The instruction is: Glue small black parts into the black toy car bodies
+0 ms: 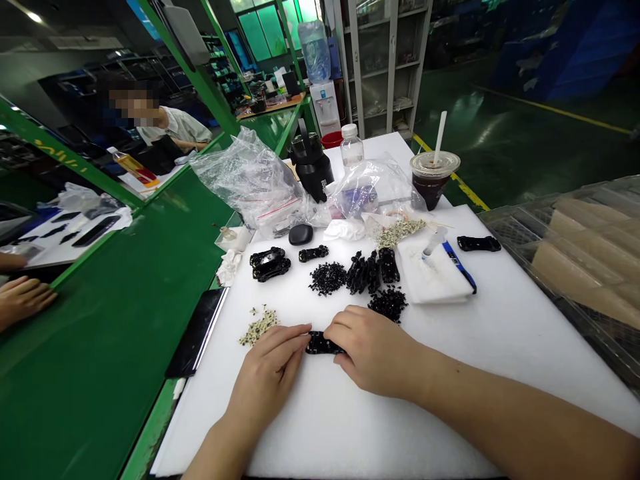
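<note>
A long black plastic part (320,343), shaped like a toy-car chassis, is between my hands low over the white work surface (350,427). The fingers of my left hand (273,365) close on its left end. My right hand (377,350) grips the right end, fingertips on top and thumb at the near edge, hiding that end. Just beyond my left hand lies a pile of small cream-and-black pieces (260,325). Two heaps of tiny black pieces, one farther off (327,278) and one beside my right hand (389,303), lie near a row of standing black parts (361,272).
Stacked black parts (270,264), a rounded black case (301,234) and a white cloth-like pad (433,273) sit farther back. Plastic bags (250,177), a black bottle (313,167) and an iced drink (433,177) line the far edge. A co-worker (173,127) sits at left.
</note>
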Motion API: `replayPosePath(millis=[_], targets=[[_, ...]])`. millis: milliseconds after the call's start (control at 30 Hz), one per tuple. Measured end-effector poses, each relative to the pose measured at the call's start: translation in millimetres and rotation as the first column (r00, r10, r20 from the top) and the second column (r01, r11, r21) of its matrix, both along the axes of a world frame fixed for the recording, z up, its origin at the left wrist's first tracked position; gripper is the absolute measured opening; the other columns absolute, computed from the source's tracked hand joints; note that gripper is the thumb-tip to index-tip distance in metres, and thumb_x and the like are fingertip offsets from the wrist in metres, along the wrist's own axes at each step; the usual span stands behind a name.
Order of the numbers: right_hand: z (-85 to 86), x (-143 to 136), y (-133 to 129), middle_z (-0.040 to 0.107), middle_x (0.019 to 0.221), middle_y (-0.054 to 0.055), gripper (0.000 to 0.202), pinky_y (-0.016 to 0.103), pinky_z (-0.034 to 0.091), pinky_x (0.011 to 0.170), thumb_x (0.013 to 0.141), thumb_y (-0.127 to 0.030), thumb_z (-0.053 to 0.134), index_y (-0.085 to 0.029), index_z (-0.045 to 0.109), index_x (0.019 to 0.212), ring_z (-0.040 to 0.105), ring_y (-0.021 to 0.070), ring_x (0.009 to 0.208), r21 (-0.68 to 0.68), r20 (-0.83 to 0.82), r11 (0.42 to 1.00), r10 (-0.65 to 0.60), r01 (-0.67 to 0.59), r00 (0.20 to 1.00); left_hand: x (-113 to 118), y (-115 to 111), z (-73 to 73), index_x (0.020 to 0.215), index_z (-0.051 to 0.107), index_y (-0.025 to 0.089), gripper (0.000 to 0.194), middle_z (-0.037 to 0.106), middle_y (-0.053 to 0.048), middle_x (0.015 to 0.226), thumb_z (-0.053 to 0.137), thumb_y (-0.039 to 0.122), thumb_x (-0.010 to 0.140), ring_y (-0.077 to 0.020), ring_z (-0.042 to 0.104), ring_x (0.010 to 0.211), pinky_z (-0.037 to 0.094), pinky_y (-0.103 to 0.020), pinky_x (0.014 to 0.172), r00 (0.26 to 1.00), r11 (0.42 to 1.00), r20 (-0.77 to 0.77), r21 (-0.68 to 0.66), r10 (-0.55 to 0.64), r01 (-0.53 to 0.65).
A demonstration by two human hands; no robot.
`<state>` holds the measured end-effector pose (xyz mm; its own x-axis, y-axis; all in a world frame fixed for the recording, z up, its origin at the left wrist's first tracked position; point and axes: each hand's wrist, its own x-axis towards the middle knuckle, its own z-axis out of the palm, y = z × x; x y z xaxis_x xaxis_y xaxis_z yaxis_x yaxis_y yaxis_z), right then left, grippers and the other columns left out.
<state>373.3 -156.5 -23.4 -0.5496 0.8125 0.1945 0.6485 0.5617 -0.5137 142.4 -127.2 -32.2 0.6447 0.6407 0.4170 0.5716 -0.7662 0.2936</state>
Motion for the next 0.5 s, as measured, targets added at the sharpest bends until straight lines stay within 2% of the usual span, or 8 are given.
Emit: replayPosePath(millis=[133,233,333,400,500], targets=[[-0.8,1,0,0.062,0.094,0.007,0.008,0.034,0.044,0.081,0.088,-0.015,0.063,-0.012,0.062,0.095,0.051,0.0213,0.086,0.017,0.002,1.0,0.003,-0.003,1.0,1,-1,2.7,0.101,0.071,0.019,0.019,0.073,-0.007,0.11,0.055,0.012,0.093,-0.019,0.068,0.096,0.059,-0.035,0.084,1.0,1.0,-0.021,-0.005,0.016,-0.016],[-2.0,1,0,0.062,0.094,0.007,0.009,0.035,0.044,0.081,0.088,-0.016,0.062,-0.012,0.062,0.097,0.051,0.0216,0.086,0.044,0.003,0.999,0.008,-0.008,1.0,3,-3,5.0,0.098,0.073,0.02,0.02,0.073,-0.006,0.11,0.055,0.016,0.093,-0.0197,0.07,0.095,0.061,-0.035,0.083,0.996,0.994,-0.033,-0.071,0.082,-0.084],[-2.8,1,0,0.061,0.094,0.007,0.009,0.035,0.044,0.081,0.088,-0.016,0.062,-0.013,0.061,0.096,0.051,0.0219,0.086,0.048,0.012,0.999,0.009,-0.009,1.0,5,-4,9.0,0.093,0.075,0.023,0.02,0.073,-0.005,0.108,0.055,0.023,0.092,-0.0202,0.071,0.09,0.062,-0.029,0.066,0.981,0.959,-0.04,-0.208,0.189,-0.193],[-2.7,0,0,0.061,0.095,0.007,0.009,0.035,0.044,0.08,0.089,-0.017,0.062,-0.013,0.061,0.097,0.051,0.0221,0.086,0.043,0.019,0.999,0.011,-0.012,1.0,6,-3,12.6,0.089,0.076,0.025,0.019,0.073,-0.004,0.108,0.057,0.025,0.089,-0.0197,0.071,0.086,0.058,-0.024,0.052,0.968,0.918,-0.049,-0.307,0.248,-0.251],[-2.1,0,1,0.061,0.095,0.008,0.009,0.035,0.044,0.08,0.089,-0.015,0.06,-0.012,0.061,0.097,0.051,0.0225,0.087,0.044,0.037,0.999,0.02,-0.022,0.999,8,-1,17.6,0.084,0.075,0.025,0.016,0.073,-0.003,0.107,0.059,0.026,0.086,-0.0182,0.07,0.081,0.056,-0.021,0.047,0.956,0.88,-0.057,-0.379,0.287,-0.287]])
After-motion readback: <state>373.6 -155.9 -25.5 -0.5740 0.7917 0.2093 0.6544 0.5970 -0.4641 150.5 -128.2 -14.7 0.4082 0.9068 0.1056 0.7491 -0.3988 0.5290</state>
